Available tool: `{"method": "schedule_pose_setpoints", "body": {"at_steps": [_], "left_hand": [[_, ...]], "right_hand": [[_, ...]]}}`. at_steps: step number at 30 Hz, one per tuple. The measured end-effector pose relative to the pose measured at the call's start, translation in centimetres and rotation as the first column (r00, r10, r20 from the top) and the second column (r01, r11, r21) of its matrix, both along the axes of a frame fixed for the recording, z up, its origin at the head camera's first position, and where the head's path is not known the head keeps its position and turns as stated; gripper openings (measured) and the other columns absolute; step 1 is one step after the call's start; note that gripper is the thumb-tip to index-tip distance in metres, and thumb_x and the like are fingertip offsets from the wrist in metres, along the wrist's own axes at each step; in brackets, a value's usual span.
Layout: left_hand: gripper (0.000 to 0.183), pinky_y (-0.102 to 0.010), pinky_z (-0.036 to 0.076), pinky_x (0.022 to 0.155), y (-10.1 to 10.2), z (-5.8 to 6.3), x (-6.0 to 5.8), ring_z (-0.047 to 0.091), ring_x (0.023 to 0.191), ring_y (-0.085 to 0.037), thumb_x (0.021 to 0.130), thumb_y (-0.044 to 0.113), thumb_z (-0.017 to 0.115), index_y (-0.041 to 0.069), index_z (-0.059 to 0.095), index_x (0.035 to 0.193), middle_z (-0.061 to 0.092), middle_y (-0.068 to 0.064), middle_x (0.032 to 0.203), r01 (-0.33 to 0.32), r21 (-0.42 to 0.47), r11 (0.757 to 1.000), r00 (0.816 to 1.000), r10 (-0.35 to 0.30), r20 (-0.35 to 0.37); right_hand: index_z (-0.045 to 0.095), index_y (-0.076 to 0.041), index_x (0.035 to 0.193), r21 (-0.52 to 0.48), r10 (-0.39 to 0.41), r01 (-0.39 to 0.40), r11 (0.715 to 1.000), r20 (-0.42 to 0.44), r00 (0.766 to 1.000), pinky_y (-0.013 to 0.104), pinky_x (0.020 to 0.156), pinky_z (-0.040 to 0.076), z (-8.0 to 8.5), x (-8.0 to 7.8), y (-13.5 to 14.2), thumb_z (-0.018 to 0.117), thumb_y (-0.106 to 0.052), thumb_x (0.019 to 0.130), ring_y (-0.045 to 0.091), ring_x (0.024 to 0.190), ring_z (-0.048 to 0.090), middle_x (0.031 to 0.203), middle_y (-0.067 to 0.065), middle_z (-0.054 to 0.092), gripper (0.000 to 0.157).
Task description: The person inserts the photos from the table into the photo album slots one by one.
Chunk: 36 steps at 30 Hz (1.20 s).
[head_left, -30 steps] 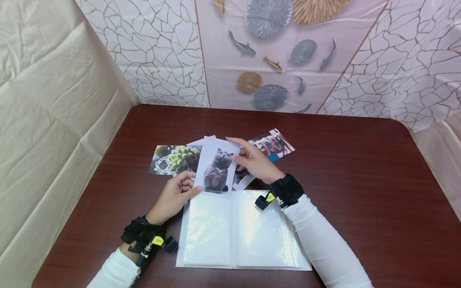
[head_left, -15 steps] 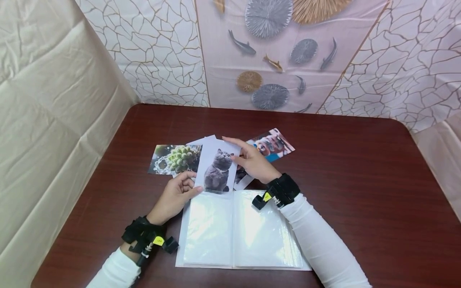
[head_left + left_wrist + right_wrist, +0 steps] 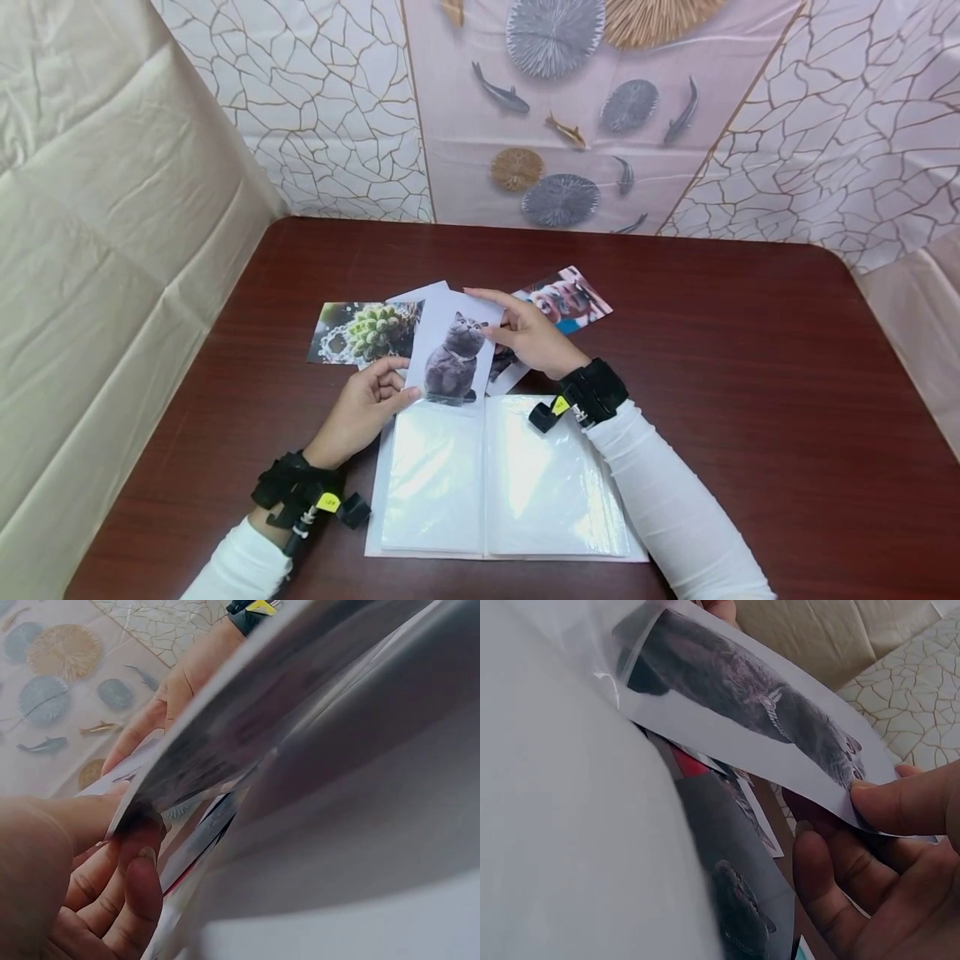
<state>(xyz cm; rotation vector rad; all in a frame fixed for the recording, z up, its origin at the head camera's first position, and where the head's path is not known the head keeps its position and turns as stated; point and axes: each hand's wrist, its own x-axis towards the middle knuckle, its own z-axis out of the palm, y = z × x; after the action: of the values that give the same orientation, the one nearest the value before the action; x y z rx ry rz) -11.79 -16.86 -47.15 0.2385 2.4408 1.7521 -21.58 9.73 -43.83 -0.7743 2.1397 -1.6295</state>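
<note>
A photo of a grey cat (image 3: 453, 358) stands over the top of the left page of an open photo album (image 3: 431, 492), its lower end under the clear plastic sleeve (image 3: 604, 656). My right hand (image 3: 536, 337) pinches the photo's upper right side between thumb and fingers; the right wrist view shows the thumb (image 3: 911, 799) on its face. My left hand (image 3: 367, 404) pinches the album's page edge at the upper left corner, beside the photo's lower left corner. In the left wrist view the page edge runs between thumb and fingers (image 3: 139, 892).
Behind the album lie a succulent photo (image 3: 375, 332), a brightly coloured photo (image 3: 570, 300) and partly covered photos, one with a dark animal (image 3: 742, 900). All lie on a dark red-brown table (image 3: 750, 375). Patterned cloth (image 3: 337, 108) hangs behind.
Both hands keep their hold. My right hand and the photo's upper part shift very slightly; the album stays put.
</note>
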Motion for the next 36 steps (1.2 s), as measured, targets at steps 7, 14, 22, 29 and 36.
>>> {"method": "schedule_pose_setpoints", "body": {"at_steps": [7, 14, 22, 29, 36], "left_hand": [[0.046, -0.026, 0.040, 0.061, -0.1, 0.0, -0.1, 0.047, 0.064, -0.017, 0.089, 0.027, 0.067, 0.005, 0.052, 0.127, 0.060, -0.012, 0.087, 0.014, 0.012, 1.000, 1.000, -0.014, 0.006], [0.045, -0.026, 0.038, 0.061, 0.0, 0.1, 0.0, 0.044, 0.063, -0.016, 0.089, 0.026, 0.067, 0.006, 0.053, 0.127, 0.058, -0.011, 0.086, 0.012, 0.019, 1.000, 1.000, -0.012, 0.003], [0.045, -0.026, 0.037, 0.061, 0.0, 0.1, 0.1, 0.042, 0.063, -0.015, 0.090, 0.025, 0.066, 0.004, 0.052, 0.127, 0.056, -0.012, 0.085, 0.006, 0.020, 1.000, 1.000, -0.006, 0.012], [0.046, -0.026, 0.037, 0.062, 0.0, 0.3, 0.1, 0.042, 0.063, -0.014, 0.090, 0.022, 0.066, 0.003, 0.051, 0.128, 0.056, -0.012, 0.085, 0.001, 0.013, 1.000, 1.000, -0.001, 0.005], [0.048, -0.027, 0.038, 0.062, 0.0, 0.1, 0.1, 0.042, 0.062, -0.015, 0.090, 0.021, 0.066, 0.001, 0.049, 0.130, 0.057, -0.011, 0.086, 0.006, 0.012, 1.000, 1.000, -0.006, -0.005]], "right_hand": [[0.039, -0.011, 0.148, 0.027, 0.037, -0.037, 0.999, 0.015, 0.999, 0.031, 0.061, 0.032, 1.9, 1.1, -0.2, 0.051, -0.005, 0.097, 0.023, 0.053, 0.030, 0.058, 0.009, 0.033, 0.053], [0.039, -0.015, 0.148, 0.012, 0.045, -0.046, 0.999, 0.013, 0.999, 0.031, 0.057, 0.030, -0.1, 0.3, -0.2, 0.052, -0.007, 0.097, 0.024, 0.051, 0.029, 0.093, 0.018, 0.050, 0.053], [0.043, -0.028, 0.145, 0.027, 0.078, -0.077, 0.997, -0.026, 0.997, 0.032, 0.053, 0.030, -0.4, 0.3, -0.3, 0.055, -0.017, 0.097, 0.025, 0.049, 0.029, 0.092, 0.016, 0.054, 0.051], [0.042, -0.021, 0.147, 0.042, 0.108, -0.106, 0.993, -0.042, 0.993, 0.033, 0.053, 0.032, -0.2, 0.4, -0.4, 0.055, -0.016, 0.096, 0.025, 0.053, 0.031, 0.098, 0.009, 0.054, 0.052], [0.042, -0.025, 0.146, 0.057, 0.122, -0.119, 0.991, -0.044, 0.992, 0.032, 0.053, 0.032, -0.1, 0.5, -0.5, 0.055, -0.015, 0.096, 0.025, 0.054, 0.032, 0.148, -0.007, 0.041, 0.052]]}}
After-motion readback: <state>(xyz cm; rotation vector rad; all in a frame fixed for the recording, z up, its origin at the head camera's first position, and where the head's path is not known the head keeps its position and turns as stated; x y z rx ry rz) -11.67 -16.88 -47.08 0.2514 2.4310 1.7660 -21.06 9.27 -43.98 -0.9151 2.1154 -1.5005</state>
